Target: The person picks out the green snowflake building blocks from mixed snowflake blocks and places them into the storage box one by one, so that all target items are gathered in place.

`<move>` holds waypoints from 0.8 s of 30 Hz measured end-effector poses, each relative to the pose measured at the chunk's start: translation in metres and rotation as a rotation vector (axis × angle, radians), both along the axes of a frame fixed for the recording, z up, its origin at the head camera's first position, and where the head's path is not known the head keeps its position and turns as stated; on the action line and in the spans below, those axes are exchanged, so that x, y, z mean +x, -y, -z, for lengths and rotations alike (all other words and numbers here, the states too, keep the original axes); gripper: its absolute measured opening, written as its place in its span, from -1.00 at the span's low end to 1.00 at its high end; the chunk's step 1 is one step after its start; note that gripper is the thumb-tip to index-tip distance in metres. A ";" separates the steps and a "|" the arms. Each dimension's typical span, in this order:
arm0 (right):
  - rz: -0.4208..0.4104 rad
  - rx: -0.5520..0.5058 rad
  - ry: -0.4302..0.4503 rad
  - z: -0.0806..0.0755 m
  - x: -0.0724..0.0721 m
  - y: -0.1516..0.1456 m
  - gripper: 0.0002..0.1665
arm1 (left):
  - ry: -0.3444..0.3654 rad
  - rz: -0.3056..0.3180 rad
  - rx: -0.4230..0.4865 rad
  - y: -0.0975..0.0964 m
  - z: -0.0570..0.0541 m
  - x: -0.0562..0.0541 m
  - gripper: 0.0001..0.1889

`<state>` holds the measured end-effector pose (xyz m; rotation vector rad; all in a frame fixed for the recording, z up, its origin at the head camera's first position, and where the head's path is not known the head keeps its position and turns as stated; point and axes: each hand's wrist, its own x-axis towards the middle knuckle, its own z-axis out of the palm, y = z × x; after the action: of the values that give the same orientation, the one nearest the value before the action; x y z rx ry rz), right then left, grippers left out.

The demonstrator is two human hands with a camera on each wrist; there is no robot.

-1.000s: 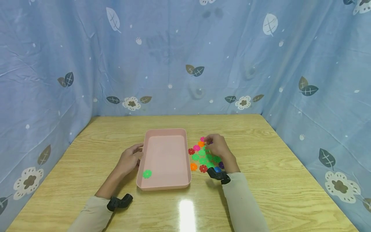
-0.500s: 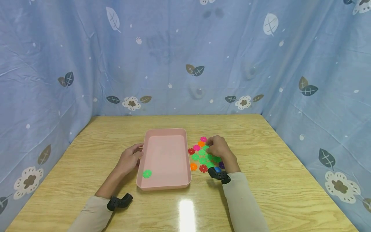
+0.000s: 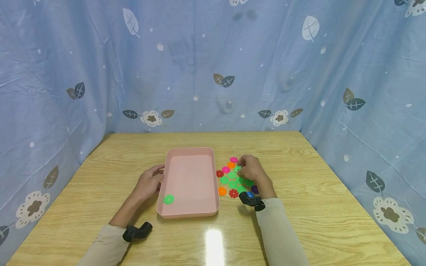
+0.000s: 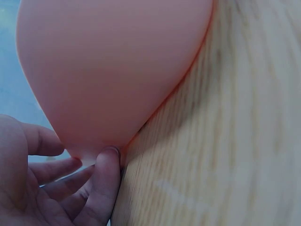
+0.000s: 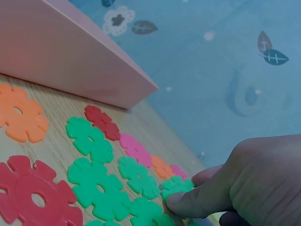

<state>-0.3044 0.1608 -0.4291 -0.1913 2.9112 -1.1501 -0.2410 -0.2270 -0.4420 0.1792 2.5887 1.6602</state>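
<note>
A pink tray [image 3: 191, 181] lies on the table with one green snowflake disc [image 3: 169, 199] inside its near left corner. My left hand [image 3: 150, 183] touches the outside of the tray's left wall; in the left wrist view its thumb and fingertips rest against the pink plastic. Right of the tray my right hand [image 3: 253, 170] pinches a green notched plastic disc [image 5: 176, 186] between thumb and index finger, at the far side of a group of discs. The remaining fingers are largely hidden.
Several more notched discs lie flat around it: green [image 3: 232, 184], red [image 3: 233, 193], orange [image 3: 222, 191], pink [image 3: 226, 169], purple [image 3: 254, 189] and blue [image 3: 249, 194]. A blue patterned curtain [image 3: 199, 66] hangs behind the wooden table [image 3: 309, 192].
My right fingers have shifted slightly nearer from beside the far pink disc to a green disc, now between the fingertips. The left hand and the tray stay put.
</note>
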 end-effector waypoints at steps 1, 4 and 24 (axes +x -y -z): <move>-0.001 -0.005 -0.002 0.000 0.000 0.000 -0.71 | -0.001 0.000 -0.003 0.000 0.000 0.000 -0.47; -0.001 -0.024 -0.007 -0.001 0.000 -0.001 -0.73 | 0.000 0.000 -0.009 0.000 0.000 0.000 -0.47; -0.051 -0.280 -0.143 -0.028 0.006 0.001 -0.92 | -0.003 -0.021 -0.008 -0.002 -0.002 0.000 -0.47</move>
<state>-0.2987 0.1596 -0.4014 -0.3610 2.8281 -1.5945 -0.2408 -0.2251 -0.4403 0.1544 2.6085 1.6571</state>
